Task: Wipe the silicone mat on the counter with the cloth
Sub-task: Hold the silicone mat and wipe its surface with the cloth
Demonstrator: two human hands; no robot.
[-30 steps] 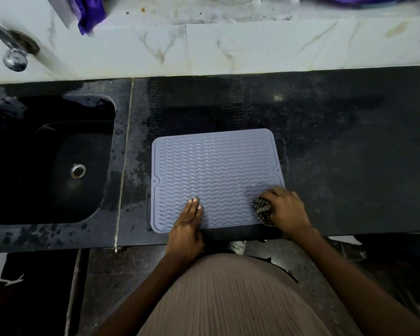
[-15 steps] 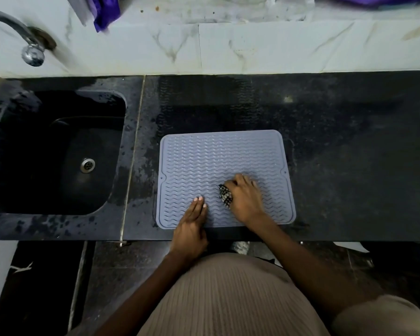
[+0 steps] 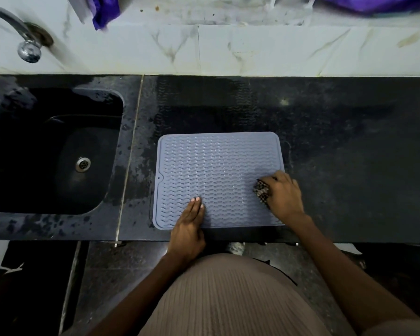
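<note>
Mat (image 3: 218, 175) on counter (image 3: 349, 154) | left hand (image 3: 188, 229) flat, fingers straight | right hand (image 3: 283, 194) fingers grasping cloth (image 3: 261, 191)

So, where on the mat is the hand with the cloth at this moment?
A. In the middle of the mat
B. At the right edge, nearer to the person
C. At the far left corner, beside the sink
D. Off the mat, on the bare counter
B: the right hand grips the bunched cloth at the right edge of the silicone mat, in its near half, while the left hand rests flat on the near edge.
</note>
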